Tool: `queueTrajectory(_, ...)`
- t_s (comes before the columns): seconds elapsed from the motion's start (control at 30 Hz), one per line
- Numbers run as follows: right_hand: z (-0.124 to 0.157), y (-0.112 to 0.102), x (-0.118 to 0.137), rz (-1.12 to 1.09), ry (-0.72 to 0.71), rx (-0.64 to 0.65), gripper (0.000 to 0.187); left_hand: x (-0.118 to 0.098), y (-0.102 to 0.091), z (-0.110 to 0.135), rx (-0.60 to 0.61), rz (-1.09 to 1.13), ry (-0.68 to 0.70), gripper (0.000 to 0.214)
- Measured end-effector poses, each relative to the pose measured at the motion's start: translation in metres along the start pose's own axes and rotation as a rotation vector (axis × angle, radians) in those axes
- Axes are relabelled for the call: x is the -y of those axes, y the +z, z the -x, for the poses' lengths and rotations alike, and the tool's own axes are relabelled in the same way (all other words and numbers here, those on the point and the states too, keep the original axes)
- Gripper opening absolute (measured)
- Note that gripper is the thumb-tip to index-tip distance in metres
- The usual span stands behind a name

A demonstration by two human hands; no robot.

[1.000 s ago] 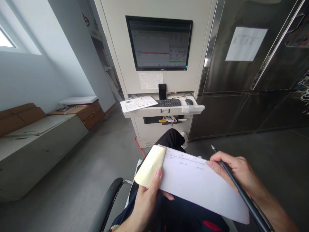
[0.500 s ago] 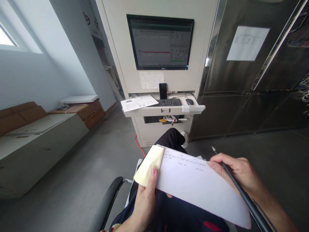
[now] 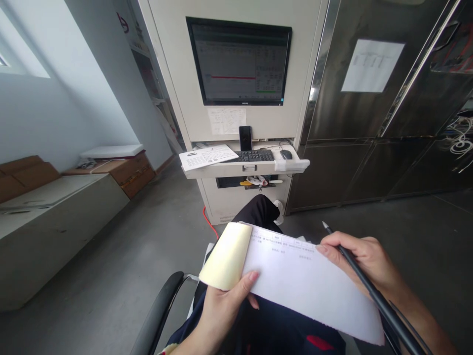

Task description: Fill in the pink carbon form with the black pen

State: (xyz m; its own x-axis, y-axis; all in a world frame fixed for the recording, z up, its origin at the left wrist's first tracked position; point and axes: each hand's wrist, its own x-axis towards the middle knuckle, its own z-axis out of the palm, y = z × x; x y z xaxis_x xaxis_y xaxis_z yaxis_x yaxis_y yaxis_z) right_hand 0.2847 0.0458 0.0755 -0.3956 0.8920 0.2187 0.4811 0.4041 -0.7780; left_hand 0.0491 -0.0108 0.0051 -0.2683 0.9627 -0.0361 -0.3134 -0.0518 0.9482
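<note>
Since a second ago my left hand (image 3: 221, 310) has shifted its grip on the pad of forms (image 3: 303, 291): the thumb, which lay along the folded-back yellowish sheet (image 3: 227, 256), now points right across the lower edge of that fold onto the white top sheet, and the fold stands slightly higher and rounder. I judge this a re-seating of the support hand that steadies the pad as a writing surface; no mark has been added to the sheet in that interval. My left hand grasps the pad from beneath at its near left corner, fingers under, thumb on top, wrist coming in from the near edge. My right hand (image 3: 364, 261) is closed on a dark pen (image 3: 369, 291), whose tip points far and left just above the pad's right upper edge; the fingertips rest on that edge. The pad lies over my lap, above the dark trousers, near the chair armrest (image 3: 158, 315). Farther off, the monitor (image 3: 239, 61) and keyboard (image 3: 254, 156) sit in the cabinet ahead.
</note>
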Motion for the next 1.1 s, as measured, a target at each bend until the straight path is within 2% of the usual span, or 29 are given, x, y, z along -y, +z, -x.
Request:
queueTrajectory(0.17, -0.001, 0.005, -0.002, 0.021, -0.039, -0.075, 0.03, -0.006, 0.008, 0.002, -0.058, 0.02, 0.056, 0.032)
queueTrajectory(0.3, -0.002, 0.009, -0.005, 0.048, -0.068, -0.09, 0.03, -0.007, 0.011, 0.004, -0.027, 0.037, 0.043, 0.039)
queueTrajectory(0.43, -0.005, 0.005, -0.011, 0.051, -0.017, -0.138, 0.033, -0.005, 0.006, 0.004, -0.031, 0.018, -0.011, 0.037)
queueTrajectory(0.53, -0.009, -0.001, -0.018, 0.032, 0.038, -0.194, 0.034, -0.003, 0.0, 0.001, -0.008, -0.003, -0.046, 0.044)
queueTrajectory(0.67, -0.011, -0.006, -0.023, -0.043, 0.031, -0.282, 0.029, -0.001, -0.003, -0.002, -0.033, -0.025, -0.006, 0.045)
queueTrajectory(0.9, -0.009, -0.002, -0.017, -0.12, 0.032, -0.233, 0.022, 0.007, -0.013, -0.011, -0.026, 0.015, 0.028, 0.047)
queueTrajectory(1.1, -0.012, -0.006, -0.029, -0.109, 0.007, -0.244, 0.023, 0.01, -0.014, -0.013, -0.016, 0.018, 0.019, 0.05)
